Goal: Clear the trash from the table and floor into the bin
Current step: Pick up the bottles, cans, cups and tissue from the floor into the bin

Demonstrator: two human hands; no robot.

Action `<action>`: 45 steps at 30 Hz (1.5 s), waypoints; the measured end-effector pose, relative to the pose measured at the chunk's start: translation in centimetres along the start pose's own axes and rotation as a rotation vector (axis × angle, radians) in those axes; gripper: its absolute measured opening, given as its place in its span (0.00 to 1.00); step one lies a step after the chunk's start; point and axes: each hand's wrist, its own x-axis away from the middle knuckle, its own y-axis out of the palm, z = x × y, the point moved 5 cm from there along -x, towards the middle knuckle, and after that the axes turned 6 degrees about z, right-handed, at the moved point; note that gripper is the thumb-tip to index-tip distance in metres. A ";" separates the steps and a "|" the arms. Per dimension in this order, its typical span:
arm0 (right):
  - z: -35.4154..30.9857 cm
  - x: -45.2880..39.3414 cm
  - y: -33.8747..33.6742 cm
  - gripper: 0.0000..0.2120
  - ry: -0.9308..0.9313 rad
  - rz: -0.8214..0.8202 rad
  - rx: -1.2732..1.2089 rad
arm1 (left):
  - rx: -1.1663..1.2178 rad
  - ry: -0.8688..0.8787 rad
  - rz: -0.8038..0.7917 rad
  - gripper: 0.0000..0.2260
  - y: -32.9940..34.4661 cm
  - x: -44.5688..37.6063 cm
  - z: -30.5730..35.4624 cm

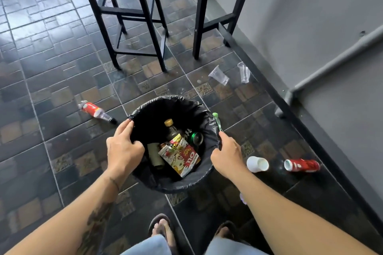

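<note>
We see the bin (145, 114), lined with a black bag, standing on the tiled floor (51, 68) just ahead of our feet. Our left hand (122, 147) grips the bin's left rim, its fingers (132, 143) curled over the bag's edge. Our right hand (226, 153) pinches the right rim, and a green toothbrush (217, 121) sticks up from that grip, though we cannot tell exactly how it is held.

Inside the bin lie a snack wrapper (182, 157), a green can (195, 137), a dark bottle (171, 130) and a cardboard tube (154, 156).

Left of the bin lies a red-labelled bottle (96, 111). Right of it lie a white cup (257, 164) and a red can (301, 165). Beyond it lie two clear cups (219, 75), near black stool legs (141, 27).

Both forearms reach forward and down toward the bin.
</note>
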 end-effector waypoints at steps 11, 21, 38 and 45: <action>-3.2 -15.9 2.6 0.33 -0.290 0.207 0.032 | 0.062 0.244 0.195 0.26 8.2 -11.9 -1.6; -3.5 -21.0 4.4 0.26 -0.447 0.364 -0.131 | 0.219 0.303 0.322 0.24 9.9 -15.6 -3.1; 10.7 -21.4 15.7 0.33 -0.260 0.211 0.446 | -0.652 0.171 0.024 0.35 12.2 -22.2 -20.9; 12.5 -21.4 17.0 0.32 -0.207 0.106 0.485 | -0.730 0.106 -0.106 0.36 12.9 -25.1 -23.6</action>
